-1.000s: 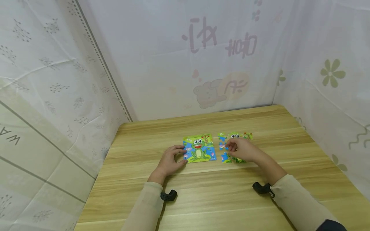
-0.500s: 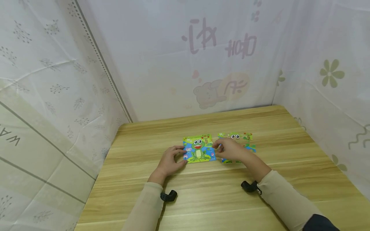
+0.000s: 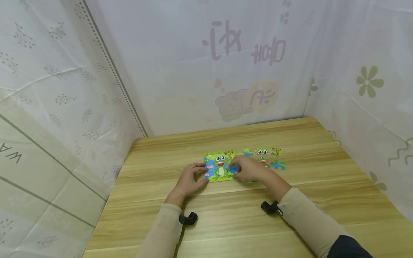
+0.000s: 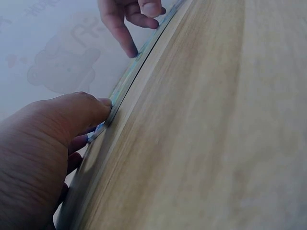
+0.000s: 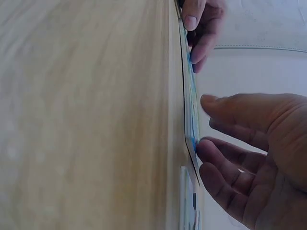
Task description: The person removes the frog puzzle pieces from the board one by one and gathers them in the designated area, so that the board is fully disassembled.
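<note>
A square frog picture puzzle board (image 3: 221,172) lies flat on the wooden table in the head view. My left hand (image 3: 190,179) grips its left side, the thumb at the near left corner and the fingers along the edge. Over the board's right edge is my right hand (image 3: 250,168), bent at the fingers. In the right wrist view that hand (image 5: 254,158) has its thumb and fingers apart, fingertips at the board's edge, no piece visible between them. Loose frog puzzle pieces (image 3: 262,152) lie spaced out to the right; the hand hides some of them.
The wooden table (image 3: 226,222) reaches back to a printed curtain (image 3: 180,71), with more curtains at both sides. A black wrist-worn device (image 3: 188,218) sits at the left sleeve and another black device (image 3: 271,208) at the right.
My right hand has moved left from above the loose pieces to the board's right edge, uncovering middle-row pieces. The left hand stays at the board's left side.
</note>
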Tool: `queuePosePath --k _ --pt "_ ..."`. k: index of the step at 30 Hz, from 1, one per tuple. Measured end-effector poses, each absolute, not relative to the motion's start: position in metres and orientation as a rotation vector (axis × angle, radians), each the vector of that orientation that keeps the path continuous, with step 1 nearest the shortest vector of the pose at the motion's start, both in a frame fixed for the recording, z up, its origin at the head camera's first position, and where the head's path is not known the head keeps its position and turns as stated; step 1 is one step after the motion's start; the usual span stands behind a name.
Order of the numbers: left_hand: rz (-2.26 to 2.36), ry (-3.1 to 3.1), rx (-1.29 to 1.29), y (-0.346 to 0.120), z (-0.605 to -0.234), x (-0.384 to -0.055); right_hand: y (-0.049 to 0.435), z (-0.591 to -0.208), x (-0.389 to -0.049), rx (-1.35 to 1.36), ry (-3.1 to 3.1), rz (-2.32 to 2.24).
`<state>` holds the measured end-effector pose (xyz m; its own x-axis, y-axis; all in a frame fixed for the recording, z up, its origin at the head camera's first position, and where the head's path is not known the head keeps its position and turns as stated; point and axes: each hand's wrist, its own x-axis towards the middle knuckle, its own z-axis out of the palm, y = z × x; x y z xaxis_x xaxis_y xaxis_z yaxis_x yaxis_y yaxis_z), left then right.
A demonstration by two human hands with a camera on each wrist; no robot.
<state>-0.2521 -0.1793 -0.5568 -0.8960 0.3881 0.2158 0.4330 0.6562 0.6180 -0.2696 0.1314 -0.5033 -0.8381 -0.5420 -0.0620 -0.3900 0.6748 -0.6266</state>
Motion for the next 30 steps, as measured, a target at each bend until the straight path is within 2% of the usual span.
queuePosePath --k 30 --pt "-1.071 -2.785 -0.722 -0.1794 -0.5559 -0.2525 0.1209 -0.4977 -0.2708 -0.642 2.717 -0.899"
